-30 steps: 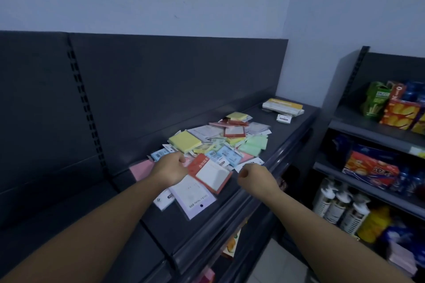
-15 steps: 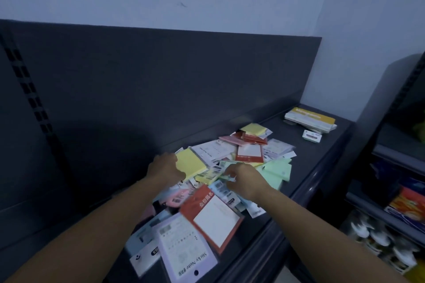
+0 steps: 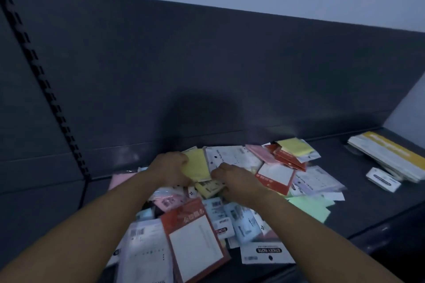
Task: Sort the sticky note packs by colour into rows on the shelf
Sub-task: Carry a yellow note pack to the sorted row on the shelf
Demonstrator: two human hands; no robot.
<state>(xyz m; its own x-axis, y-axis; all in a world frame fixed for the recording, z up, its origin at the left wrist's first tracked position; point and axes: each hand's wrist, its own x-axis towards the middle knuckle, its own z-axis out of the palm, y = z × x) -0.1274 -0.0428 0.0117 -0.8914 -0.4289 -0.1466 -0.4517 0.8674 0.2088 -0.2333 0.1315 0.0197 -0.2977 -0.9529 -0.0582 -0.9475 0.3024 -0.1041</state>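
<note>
yellow square pack (image 3: 199, 167), left fingers (image 3: 183, 161) pinching its edge; right fingers (image 3: 218, 171) curled, hold unclear.

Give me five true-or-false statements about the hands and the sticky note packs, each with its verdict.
1. The sticky note packs lie in one mixed pile. True.
2. The left hand grips the large yellow pack. True.
3. The right hand is far from that pack. False: it is at its right edge.
4. The green pack lies left of both hands. False: it lies to their right.
5. A red-framed pack lies between the forearms. True.
</note>
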